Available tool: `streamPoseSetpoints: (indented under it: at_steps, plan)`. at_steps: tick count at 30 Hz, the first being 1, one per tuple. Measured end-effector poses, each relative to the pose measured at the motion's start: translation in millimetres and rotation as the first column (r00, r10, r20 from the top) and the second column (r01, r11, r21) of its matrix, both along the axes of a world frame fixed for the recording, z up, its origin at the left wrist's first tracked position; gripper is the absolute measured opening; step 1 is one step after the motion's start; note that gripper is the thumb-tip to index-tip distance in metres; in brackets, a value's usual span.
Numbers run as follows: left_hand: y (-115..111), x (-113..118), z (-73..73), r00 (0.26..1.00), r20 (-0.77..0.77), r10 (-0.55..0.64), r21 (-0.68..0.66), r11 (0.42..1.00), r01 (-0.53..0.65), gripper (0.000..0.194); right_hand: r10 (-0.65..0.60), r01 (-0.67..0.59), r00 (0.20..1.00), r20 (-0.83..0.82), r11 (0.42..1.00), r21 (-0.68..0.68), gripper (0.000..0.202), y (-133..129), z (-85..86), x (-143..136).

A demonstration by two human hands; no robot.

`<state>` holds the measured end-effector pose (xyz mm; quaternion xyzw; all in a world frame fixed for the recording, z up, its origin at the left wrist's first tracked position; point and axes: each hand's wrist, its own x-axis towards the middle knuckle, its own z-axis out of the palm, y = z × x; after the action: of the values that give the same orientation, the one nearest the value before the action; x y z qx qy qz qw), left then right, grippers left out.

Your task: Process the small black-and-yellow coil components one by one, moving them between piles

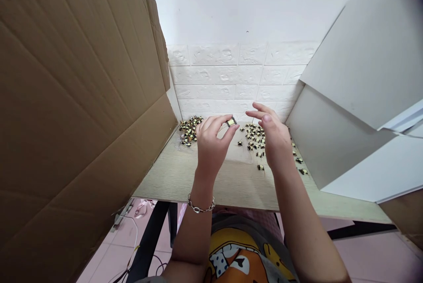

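Table [172, 173] between cardboard [82, 98] on the left and panels [363, 54] on the right; wall [238, 76] behind.
Heap [190, 131] on the table's far left, near the cardboard; scatter [254, 135] right of centre; strays [303, 171] further right, near the panels. Left hand [214, 135] between heap and scatter, part [231, 122] between thumb and finger, above the table. Right hand [275, 137] above the table, right of that part. Floor [95, 256] below.

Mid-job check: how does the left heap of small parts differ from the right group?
The left heap is densely piled, while the right group is looser, with several pieces lying apart. The right group spreads nearer the front edge of the table; the left heap lies farther back. Both consist of small dark-and-yellow parts.
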<state>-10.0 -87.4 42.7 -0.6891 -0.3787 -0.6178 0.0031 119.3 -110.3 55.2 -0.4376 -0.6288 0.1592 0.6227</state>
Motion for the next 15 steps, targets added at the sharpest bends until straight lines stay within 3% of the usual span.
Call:
streamPoseSetpoints:
  at_steps: [15]
  plan:
    - [-1.8,1.2,-0.8,1.000,-0.012,0.018,0.015,1.000,-0.018,0.016,-0.062,0.058,0.996,0.063,0.996,0.068,0.034,1.5,-6.1,0.8]
